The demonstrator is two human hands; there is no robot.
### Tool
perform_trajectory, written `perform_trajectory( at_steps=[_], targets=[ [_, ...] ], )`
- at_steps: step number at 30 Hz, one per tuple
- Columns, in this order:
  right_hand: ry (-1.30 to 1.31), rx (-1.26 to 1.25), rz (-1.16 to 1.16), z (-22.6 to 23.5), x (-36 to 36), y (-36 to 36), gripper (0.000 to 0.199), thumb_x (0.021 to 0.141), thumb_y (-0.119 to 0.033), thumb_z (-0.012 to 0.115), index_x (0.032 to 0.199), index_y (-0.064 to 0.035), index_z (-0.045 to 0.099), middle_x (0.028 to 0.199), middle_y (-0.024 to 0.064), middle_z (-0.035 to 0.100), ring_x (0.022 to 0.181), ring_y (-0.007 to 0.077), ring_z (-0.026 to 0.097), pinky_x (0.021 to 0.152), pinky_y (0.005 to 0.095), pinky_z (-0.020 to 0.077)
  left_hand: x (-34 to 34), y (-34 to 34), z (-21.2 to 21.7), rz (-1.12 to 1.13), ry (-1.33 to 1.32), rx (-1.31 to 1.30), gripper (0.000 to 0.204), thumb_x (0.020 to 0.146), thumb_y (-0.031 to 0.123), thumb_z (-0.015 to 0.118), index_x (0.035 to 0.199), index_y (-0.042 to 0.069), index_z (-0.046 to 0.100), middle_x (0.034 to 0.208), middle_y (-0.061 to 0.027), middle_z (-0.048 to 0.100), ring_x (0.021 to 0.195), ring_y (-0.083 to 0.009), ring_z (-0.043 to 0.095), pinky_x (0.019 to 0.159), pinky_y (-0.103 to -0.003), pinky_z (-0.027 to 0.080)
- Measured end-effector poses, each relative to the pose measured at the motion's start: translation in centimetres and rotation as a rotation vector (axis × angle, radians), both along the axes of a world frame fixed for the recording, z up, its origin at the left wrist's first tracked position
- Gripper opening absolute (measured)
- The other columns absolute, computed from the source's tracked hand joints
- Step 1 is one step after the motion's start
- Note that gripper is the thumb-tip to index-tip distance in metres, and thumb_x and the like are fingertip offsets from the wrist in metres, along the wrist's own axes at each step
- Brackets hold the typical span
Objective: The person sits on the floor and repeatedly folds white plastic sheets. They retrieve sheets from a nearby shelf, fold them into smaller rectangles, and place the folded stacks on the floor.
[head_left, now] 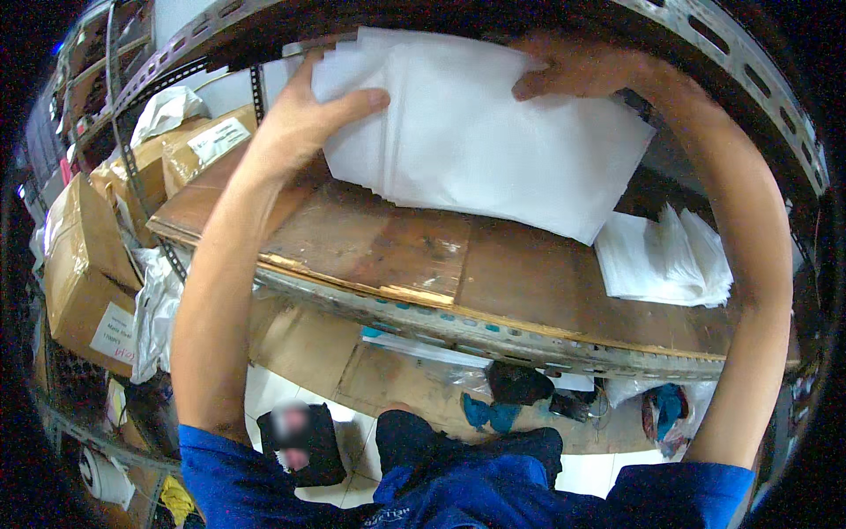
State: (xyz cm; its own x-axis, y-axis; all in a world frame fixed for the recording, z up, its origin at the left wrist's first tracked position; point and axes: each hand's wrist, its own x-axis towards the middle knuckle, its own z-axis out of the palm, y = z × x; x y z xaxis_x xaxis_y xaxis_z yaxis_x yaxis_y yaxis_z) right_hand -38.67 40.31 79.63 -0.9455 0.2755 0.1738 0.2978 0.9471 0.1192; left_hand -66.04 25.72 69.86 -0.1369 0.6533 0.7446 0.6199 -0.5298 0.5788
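Both hands hold a stack of large white sheets (493, 132), kept tilted over a brown wooden shelf board (379, 247). My left hand (317, 115) grips the stack's left end, its thumb lying across the front face. At the upper right edge, my right hand (582, 70) has its thumb on the front as well, while its fingers are hidden behind the sheets. Several sheet edges fan out slightly at the left end. Beside the stack, below my right hand, a smaller pile of folded white sheets (665, 260) lies on the board.
Taped cardboard boxes (88, 273) and a clear plastic wrapper (157, 309) crowd the left side. A perforated metal shelf rail (493, 333) runs along the board's front; another metal beam (705, 35) crosses overhead. Below lie a black bag (308, 445) and teal cloth pieces (490, 413).
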Motion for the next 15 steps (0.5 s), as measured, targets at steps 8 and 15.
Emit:
perform_trajectory(
  at_steps=[8, 15],
  targets=[
    [-0.236, 0.474, -0.396, 2.4, 2.5, -6.7, 0.080, 0.088, -0.057, 0.054, 0.143, -0.0012, 0.037, 0.147, 0.0264, 0.036, 0.137, 0.0411, 0.033, 0.113, 0.0485, 0.0278, 4.0, 1.9, -5.8, -0.423, -0.440, -0.228, 0.085, 0.074, 0.030, 0.081, 0.137, -0.006, 0.038, 0.129, -0.0185, 0.053, 0.121, -0.0274, 0.051, 0.105, -0.038, 0.040],
    [-0.080, -0.058, -0.136, -2.4, 1.3, -3.9, 0.053, 0.085, -0.038, 0.067, 0.125, -0.0052, 0.059, 0.118, 0.0178, 0.065, 0.108, 0.0326, 0.063, 0.095, 0.0428, 0.0491, 4.4, 1.5, -6.5, -0.284, -0.331, -0.323, 0.067, 0.076, 0.020, 0.080, 0.129, -0.007, 0.048, 0.118, -0.0159, 0.061, 0.103, -0.0217, 0.061, 0.089, -0.033, 0.051]
  ],
)
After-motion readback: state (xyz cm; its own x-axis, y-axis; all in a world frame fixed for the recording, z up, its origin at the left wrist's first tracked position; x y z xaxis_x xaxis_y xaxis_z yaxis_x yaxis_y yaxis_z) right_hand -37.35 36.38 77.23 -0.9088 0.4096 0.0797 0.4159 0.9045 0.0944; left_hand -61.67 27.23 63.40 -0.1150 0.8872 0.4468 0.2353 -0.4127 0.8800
